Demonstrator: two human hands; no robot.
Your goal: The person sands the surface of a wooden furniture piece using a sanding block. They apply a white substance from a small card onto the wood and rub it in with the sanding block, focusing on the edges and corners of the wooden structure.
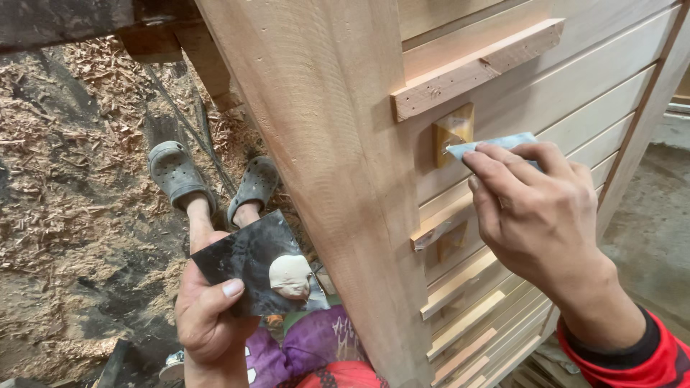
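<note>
Right hand [535, 215] pinches sandpaper [489, 147] (mostly hidden) against the wooden frame [345, 179]; left hand [208, 316] grips a putty-smeared scraper [251, 266].

Right of centre: right hand [539, 215] pinching a pale blue slip of sandpaper [496, 146] against a small wooden block [453, 131] on the slatted timber panel [575, 93]. Lower left: left hand [208, 316] gripping a dark flat card [248, 262] bearing a lump of pale putty [291, 276]. Upper left: wood shavings [65, 144] around grey clogs [176, 176].

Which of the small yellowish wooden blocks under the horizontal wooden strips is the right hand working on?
The upper small yellowish wooden block, under the top wooden strip: the right hand presses a blue-grey sheet against it. The lower block is untouched.
</note>
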